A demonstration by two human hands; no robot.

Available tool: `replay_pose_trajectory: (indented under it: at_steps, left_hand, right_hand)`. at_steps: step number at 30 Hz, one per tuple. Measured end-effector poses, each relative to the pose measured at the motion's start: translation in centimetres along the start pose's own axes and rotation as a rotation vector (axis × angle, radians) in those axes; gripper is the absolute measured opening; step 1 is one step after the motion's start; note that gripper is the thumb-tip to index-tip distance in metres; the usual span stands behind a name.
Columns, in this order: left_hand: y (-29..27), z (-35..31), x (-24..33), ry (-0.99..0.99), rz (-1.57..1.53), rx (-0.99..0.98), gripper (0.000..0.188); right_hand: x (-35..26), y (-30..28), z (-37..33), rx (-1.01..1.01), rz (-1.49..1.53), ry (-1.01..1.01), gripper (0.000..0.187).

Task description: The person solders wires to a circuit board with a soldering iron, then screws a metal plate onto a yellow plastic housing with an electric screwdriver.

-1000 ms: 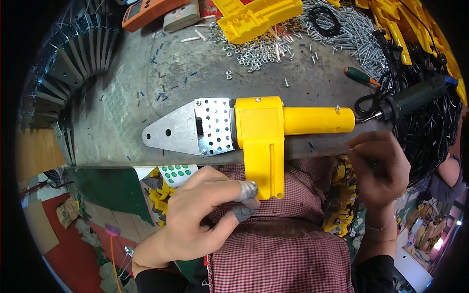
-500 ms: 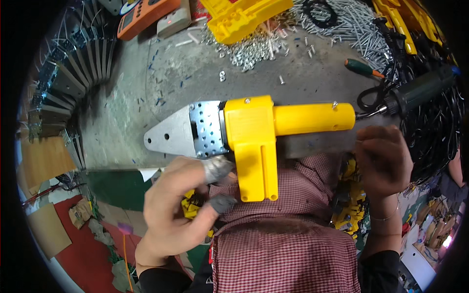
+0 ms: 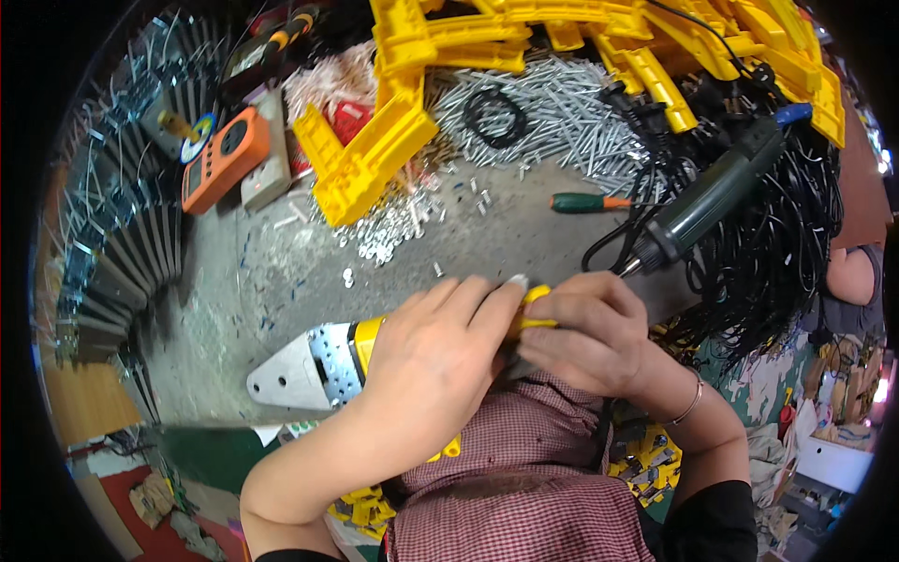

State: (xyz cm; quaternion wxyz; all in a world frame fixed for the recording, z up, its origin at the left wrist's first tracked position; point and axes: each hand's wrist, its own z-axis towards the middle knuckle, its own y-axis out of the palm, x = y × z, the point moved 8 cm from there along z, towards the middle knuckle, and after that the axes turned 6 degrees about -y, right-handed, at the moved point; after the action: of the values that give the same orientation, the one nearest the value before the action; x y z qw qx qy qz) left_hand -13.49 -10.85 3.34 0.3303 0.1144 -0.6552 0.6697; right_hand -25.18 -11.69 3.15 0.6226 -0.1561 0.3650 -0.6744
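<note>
A second ago the left hand was off the yellow tool, down at 6 o'clock. Now both hands cover it, the right hand wrapped around its handle. The left lies flat on top, fingers together. The tool sits near the bench edge; open room lies at 10 o'clock.

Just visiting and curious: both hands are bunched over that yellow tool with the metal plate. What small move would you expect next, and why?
Probably a small press or twist where the fingers meet. The left hand lies across the yellow tool, hiding most of it, and the right hand pinches the handle end beside it. The metal plate rests flat on the grey bench, so the tool looks steadied. What the fingertips hold is hidden.
</note>
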Motion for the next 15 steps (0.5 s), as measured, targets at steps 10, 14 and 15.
replay_pose_trajectory:
  at_steps: [10, 14, 15]
  left_hand:
    - [0.1, 0.4, 0.3, -0.029, 0.055, -0.052, 0.051]
    - [0.0, 0.6, -0.1, -0.073, -0.043, -0.057, 0.050]
    - [-0.2, 0.4, -0.1, -0.076, -0.031, -0.065, 0.050]
  right_hand:
    - [6.0, -8.9, -9.6, 0.669, 0.051, 0.801, 0.045]
    - [8.4, -9.4, -9.2, 0.705, 0.213, 0.933, 0.056]
    - [8.9, -8.9, -8.6, 0.715, 0.223, 0.939, 0.056]
